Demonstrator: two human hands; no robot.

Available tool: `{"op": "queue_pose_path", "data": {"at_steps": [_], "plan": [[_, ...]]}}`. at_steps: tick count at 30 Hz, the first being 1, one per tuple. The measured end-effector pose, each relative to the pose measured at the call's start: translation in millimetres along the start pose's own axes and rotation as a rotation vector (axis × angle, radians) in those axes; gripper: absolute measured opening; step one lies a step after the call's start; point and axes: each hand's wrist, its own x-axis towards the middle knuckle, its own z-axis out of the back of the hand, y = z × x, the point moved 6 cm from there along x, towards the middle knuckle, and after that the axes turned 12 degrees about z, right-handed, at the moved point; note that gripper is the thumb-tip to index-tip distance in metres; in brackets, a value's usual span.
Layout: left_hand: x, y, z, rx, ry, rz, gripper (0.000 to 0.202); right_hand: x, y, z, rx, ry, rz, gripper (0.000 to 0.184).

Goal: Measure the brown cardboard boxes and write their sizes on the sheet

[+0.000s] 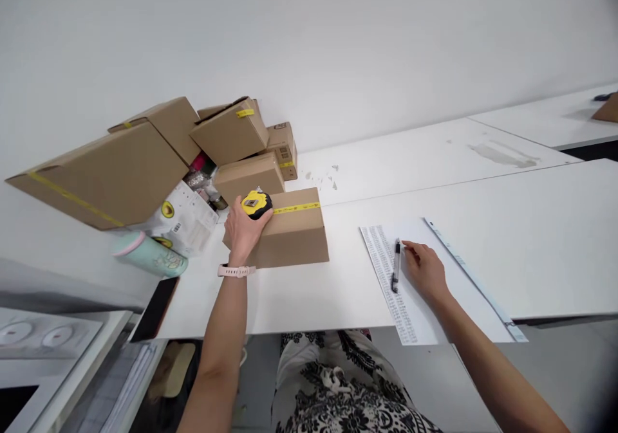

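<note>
My left hand [244, 227] is closed around a yellow and black tape measure [257, 204] on top of a cardboard box [294, 240]. A yellow tape strip runs along the top of that box, in line with the tape measure. My right hand [425, 269] rests on a printed paper sheet [439, 320], its fingers loosely bent and holding nothing. Just left of its fingertips lies a black and clear pen [396, 266], across the columns of small print.
Several cardboard boxes [111, 169] stand at the back left. Near them are a white pouch with avocado pictures [186, 217], a mint bottle [152, 255] and a dark phone-like slab [155, 309]. A light blue strip [470, 275] edges the paper. The white table [555, 246] extends right.
</note>
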Motion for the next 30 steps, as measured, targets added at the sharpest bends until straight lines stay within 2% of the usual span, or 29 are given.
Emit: {"op": "queue_pose_path", "data": {"at_steps": [2, 4, 8, 11, 13, 16, 18, 20, 25, 27, 30], "plan": [[1, 6, 2.1, -0.100, -0.020, 0.033, 0.083, 1, 1, 4, 0.008, -0.008, -0.029, 0.039], [-1, 19, 10.9, -0.299, -0.074, 0.076, 0.080, 1, 11, 12, 0.001, -0.026, -0.035, 0.039], [-9, 63, 35.7, -0.810, -0.190, 0.121, 0.080, -3, 58, 22, 0.069, -0.024, 0.048, 0.035], [-21, 93, 45.1, -1.038, -0.161, 0.088, 0.070, -4, 99, -1, 0.374, 0.120, 0.036, 0.036], [-30, 107, 44.1, -1.081, -0.065, 0.082, 0.066, -2, 128, -26, 0.583, 0.219, 0.024, 0.045], [-43, 119, 41.4, -1.115, 0.084, 0.107, 0.073, 2, 166, -62, 0.785, 0.318, -0.006, 0.064], [-50, 120, 46.0, -1.157, 0.150, 0.125, 0.073, 4, 186, -73, 0.871, 0.345, -0.016, 0.070], [-55, 116, 59.1, -1.220, 0.172, 0.117, 0.064, 7, 202, -69, 0.882, 0.334, -0.002, 0.069], [-65, 84, 100.7, -1.358, 0.184, 0.024, 0.040, 16, 218, -25, 0.702, 0.169, 0.045, 0.061], [-66, 74, 105.4, -1.343, 0.167, 0.030, 0.034, 20, 216, -13, 0.681, 0.104, 0.016, 0.059], [-66, 70, 92.9, -1.296, 0.200, 0.077, 0.029, 24, 209, -9, 0.684, 0.039, -0.075, 0.056]]}}
